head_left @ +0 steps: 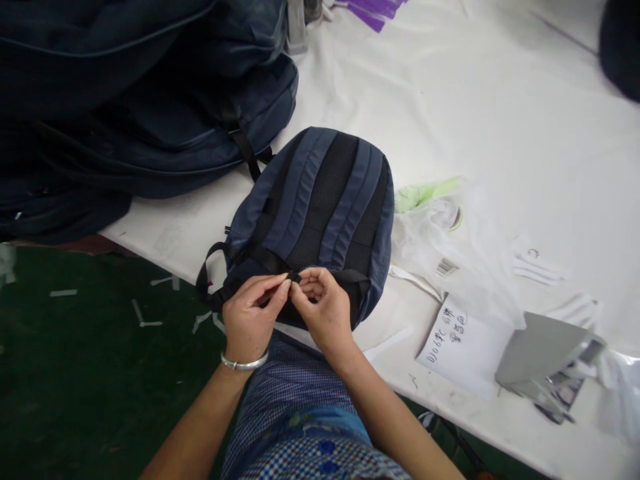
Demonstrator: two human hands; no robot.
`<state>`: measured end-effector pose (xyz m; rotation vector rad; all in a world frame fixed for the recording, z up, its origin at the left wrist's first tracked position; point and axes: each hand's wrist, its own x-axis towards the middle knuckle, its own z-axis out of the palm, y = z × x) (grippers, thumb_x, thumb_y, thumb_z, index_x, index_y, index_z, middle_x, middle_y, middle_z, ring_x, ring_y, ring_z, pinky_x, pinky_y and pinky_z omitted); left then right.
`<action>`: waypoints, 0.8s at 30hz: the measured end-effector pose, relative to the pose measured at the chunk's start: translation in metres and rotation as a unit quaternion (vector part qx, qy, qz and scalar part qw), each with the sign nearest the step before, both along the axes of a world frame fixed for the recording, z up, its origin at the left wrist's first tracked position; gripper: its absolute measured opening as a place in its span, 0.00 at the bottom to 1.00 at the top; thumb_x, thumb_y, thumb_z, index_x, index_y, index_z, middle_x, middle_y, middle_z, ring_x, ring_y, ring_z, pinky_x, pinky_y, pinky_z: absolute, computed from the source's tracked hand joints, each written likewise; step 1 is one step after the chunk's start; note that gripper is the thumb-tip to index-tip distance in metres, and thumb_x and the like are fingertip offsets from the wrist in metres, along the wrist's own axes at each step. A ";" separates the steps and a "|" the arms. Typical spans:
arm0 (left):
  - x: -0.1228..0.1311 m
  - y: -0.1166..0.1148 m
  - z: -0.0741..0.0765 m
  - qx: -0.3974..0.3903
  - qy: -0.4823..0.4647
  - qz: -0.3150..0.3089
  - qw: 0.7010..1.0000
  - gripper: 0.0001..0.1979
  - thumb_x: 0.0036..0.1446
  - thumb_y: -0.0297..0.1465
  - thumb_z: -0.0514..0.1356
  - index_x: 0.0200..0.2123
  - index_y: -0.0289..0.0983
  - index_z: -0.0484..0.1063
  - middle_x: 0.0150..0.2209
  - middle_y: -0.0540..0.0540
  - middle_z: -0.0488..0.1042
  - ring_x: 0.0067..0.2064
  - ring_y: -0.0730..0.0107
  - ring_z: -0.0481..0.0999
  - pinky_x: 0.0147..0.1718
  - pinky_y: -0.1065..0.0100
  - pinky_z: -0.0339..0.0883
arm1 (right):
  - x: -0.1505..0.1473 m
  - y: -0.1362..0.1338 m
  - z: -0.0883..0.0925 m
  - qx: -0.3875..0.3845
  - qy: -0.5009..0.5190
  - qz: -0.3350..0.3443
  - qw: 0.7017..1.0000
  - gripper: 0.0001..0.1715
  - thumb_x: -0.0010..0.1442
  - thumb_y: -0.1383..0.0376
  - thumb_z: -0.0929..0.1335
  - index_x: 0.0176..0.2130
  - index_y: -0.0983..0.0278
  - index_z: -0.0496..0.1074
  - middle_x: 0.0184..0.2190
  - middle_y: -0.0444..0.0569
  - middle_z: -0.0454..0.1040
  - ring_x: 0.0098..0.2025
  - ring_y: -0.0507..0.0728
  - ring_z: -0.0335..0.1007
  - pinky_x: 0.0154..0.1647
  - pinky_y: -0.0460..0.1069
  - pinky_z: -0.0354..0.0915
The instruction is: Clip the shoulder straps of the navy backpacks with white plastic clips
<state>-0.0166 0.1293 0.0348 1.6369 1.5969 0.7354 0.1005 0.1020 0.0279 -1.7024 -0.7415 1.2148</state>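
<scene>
A small navy-blue fabric backpack [320,193] with a black mesh panel lies flat on the white cloth-covered surface [500,100], in the centre of the frame. Its padded back side is up and one end reaches the near edge of the surface. Both hands are at this near end, in the lower middle of the frame. The left hand [250,313], with a thin silver bangle [244,364] at the wrist, and the right hand [324,310] meet on a narrow black webbing strap [294,275] that runs across the backpack. The grip of each hand is clamped on this strap: thumb and forefinger of the left hand pinch it from the left, those of the right hand from the right, and the fingertips of both hands almost touch. Which small part sits on the strap between the fingers, I cannot tell. A black carrying loop [206,270] sticks out at the left of the backpack, past the edge of the surface. In the upper left of the frame lies a pile of large dark navy bags [150,100]. Just to the right of the backpack is a crumpled clear plastic bag [450,247] with a barcode label. Below it lies a white paper sheet [457,343] with handwriting, and a flat grey box [543,353] is in the lower right. The dark green floor [75,373], with white scraps on it, fills the lower left.
</scene>
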 end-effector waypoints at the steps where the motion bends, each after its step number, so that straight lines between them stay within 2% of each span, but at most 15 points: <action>1: 0.000 0.000 0.000 0.010 0.010 -0.007 1.000 0.07 0.53 0.32 0.61 0.36 0.39 0.78 0.36 0.48 0.78 0.37 0.70 0.77 0.38 0.69 0.72 | 0.001 0.001 0.001 0.000 -0.026 0.004 1.000 0.08 0.53 0.65 0.69 0.36 0.63 0.69 0.27 0.42 0.72 0.27 0.49 0.70 0.30 0.43 0.68; 5: 0.003 -0.002 -0.001 0.052 0.036 0.004 0.998 0.06 0.52 0.31 0.62 0.34 0.39 0.78 0.34 0.48 0.78 0.36 0.71 0.77 0.37 0.70 0.72 | -0.001 0.003 0.002 0.002 -0.061 -0.019 0.998 0.06 0.51 0.65 0.69 0.33 0.63 0.69 0.26 0.42 0.71 0.26 0.49 0.69 0.30 0.43 0.68; 10: 0.006 -0.006 -0.002 0.073 0.038 0.034 0.996 0.07 0.51 0.30 0.63 0.35 0.37 0.78 0.34 0.47 0.78 0.35 0.70 0.77 0.37 0.69 0.73 | -0.008 0.001 -0.001 -0.014 0.072 -0.084 0.994 0.09 0.53 0.62 0.69 0.34 0.64 0.69 0.27 0.44 0.74 0.28 0.50 0.72 0.30 0.44 0.69; 13: 0.005 -0.006 -0.001 0.057 0.041 0.027 0.997 0.07 0.51 0.30 0.62 0.36 0.38 0.78 0.35 0.47 0.78 0.36 0.70 0.77 0.37 0.69 0.73 | -0.007 -0.002 -0.004 -0.002 0.130 -0.070 0.989 0.10 0.55 0.61 0.69 0.36 0.65 0.71 0.30 0.47 0.76 0.31 0.53 0.75 0.34 0.46 0.71; 19: 0.004 -0.004 -0.002 -0.004 0.020 0.019 1.000 0.09 0.53 0.31 0.61 0.38 0.37 0.76 0.37 0.47 0.77 0.35 0.72 0.77 0.36 0.71 0.74 | 0.006 -0.002 -0.002 0.040 0.013 0.025 0.999 0.08 0.58 0.64 0.67 0.37 0.61 0.75 0.31 0.46 0.75 0.34 0.53 0.74 0.38 0.47 0.70; 21: 0.005 -0.003 -0.002 -0.007 0.024 0.022 0.999 0.09 0.53 0.31 0.61 0.38 0.37 0.76 0.37 0.47 0.77 0.35 0.71 0.77 0.37 0.70 0.74 | 0.006 -0.001 -0.001 0.042 0.001 0.025 0.999 0.08 0.58 0.65 0.67 0.38 0.61 0.74 0.32 0.45 0.75 0.34 0.52 0.73 0.39 0.46 0.70; 24: 0.006 -0.003 -0.001 -0.009 0.033 0.026 0.999 0.10 0.53 0.31 0.61 0.39 0.38 0.76 0.38 0.47 0.77 0.35 0.71 0.77 0.36 0.70 0.74 | 0.001 -0.002 -0.001 0.044 0.007 -0.011 0.999 0.10 0.58 0.64 0.67 0.41 0.61 0.73 0.33 0.46 0.75 0.34 0.52 0.73 0.39 0.46 0.70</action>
